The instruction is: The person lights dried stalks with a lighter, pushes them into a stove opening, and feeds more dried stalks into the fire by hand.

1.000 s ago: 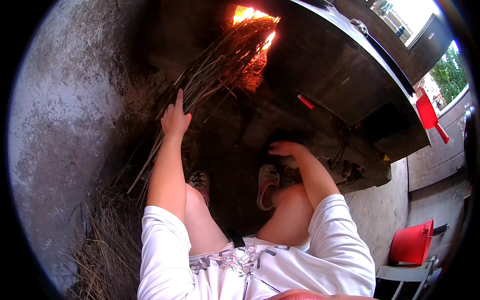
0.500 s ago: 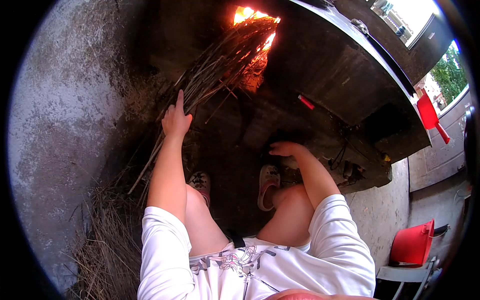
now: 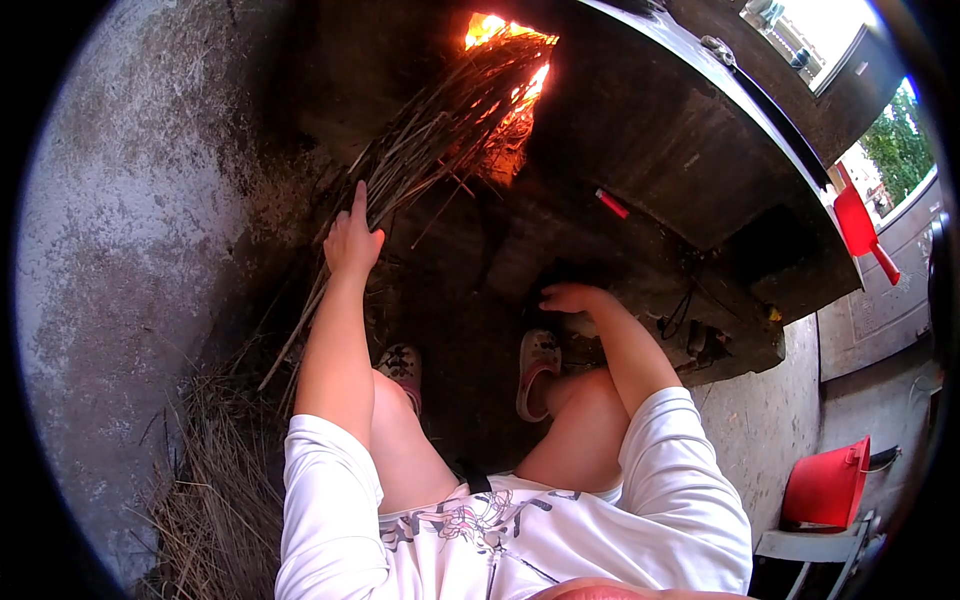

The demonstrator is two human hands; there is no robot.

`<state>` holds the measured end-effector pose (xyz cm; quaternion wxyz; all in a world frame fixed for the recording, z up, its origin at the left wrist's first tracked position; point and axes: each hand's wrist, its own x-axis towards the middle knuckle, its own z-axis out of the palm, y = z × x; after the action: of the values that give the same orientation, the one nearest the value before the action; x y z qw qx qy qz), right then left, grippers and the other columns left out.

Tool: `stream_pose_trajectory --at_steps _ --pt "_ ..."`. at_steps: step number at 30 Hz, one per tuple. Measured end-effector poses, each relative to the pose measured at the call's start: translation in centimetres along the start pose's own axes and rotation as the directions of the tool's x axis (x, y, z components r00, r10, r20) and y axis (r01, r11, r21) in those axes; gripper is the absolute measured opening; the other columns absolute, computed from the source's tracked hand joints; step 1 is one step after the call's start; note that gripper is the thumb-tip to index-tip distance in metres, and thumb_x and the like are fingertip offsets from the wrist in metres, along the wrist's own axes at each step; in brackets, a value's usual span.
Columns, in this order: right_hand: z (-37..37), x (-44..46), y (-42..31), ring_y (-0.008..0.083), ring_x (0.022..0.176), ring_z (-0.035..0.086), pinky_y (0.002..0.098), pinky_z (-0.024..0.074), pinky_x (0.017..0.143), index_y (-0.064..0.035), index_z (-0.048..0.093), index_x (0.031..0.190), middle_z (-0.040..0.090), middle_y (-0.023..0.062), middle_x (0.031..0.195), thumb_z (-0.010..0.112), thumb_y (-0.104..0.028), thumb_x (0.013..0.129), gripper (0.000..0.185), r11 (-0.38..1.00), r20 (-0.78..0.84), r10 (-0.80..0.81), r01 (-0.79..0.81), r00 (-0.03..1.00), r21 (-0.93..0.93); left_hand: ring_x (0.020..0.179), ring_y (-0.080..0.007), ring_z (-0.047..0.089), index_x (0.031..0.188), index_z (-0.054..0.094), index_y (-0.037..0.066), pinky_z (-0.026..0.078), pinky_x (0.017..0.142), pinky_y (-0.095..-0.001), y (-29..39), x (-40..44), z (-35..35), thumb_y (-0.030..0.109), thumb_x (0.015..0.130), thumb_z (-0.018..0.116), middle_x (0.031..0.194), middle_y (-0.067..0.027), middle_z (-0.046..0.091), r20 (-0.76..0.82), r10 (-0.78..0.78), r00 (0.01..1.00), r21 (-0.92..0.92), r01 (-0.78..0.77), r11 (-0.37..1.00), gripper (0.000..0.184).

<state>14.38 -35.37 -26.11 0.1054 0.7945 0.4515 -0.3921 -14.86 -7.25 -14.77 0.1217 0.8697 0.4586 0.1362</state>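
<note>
My left hand (image 3: 352, 240) is closed on the lower part of a bundle of dry stalks (image 3: 425, 140), its index finger stretched along them. The bundle slants up and to the right. Its far end lies in a fire opening (image 3: 490, 28), where bright orange flames burn around the stalks. Beyond my right knee hangs my right hand (image 3: 568, 297), with nothing in it; its loosely bent fingers are partly apart against the dark floor.
More dry stalks (image 3: 220, 490) are piled at the lower left beside the grey wall (image 3: 130, 250). A red lighter-like object (image 3: 612, 204) lies on a dark ledge. On the right are a red dustpan-shaped scoop (image 3: 857, 222) and a red bucket (image 3: 826, 484) on a white stool (image 3: 815, 545).
Both hands and the bundle stay where they were. The flames flicker slightly.
</note>
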Motion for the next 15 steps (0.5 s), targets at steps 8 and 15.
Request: stream_pose_trajectory --at_steps 8,15 --pt "-0.17 -0.43 -0.07 0.0297 0.130 0.028 0.0413 0.0255 0.105 -0.0156 0.032 0.137 0.026 0.0108 0.142 0.044 -0.064 0.079 0.076 1.000 -0.001 -0.003 0.003 1.000 0.006 0.093 -0.0301 0.056 0.141 0.014 0.025 0.047 0.078 -0.0412 0.48 -0.22 -0.56 0.023 0.076 0.067 0.099 -0.0146 0.055 0.023 -0.027 0.999 -0.012 0.028 1.000 0.084" --pt "0.13 0.05 0.35 0.0284 0.131 0.024 0.0410 0.0243 0.106 -0.0168 0.028 0.138 0.022 0.0089 0.145 0.044 -0.063 0.080 0.076 1.000 0.018 0.018 -0.018 1.000 -0.017 0.093 -0.0298 0.056 0.141 0.014 0.024 0.047 0.077 -0.0415 0.58 -0.27 -0.50 0.023 0.076 0.067 0.099 -0.0144 0.054 0.019 -0.032 0.999 -0.010 0.032 0.999 0.084"
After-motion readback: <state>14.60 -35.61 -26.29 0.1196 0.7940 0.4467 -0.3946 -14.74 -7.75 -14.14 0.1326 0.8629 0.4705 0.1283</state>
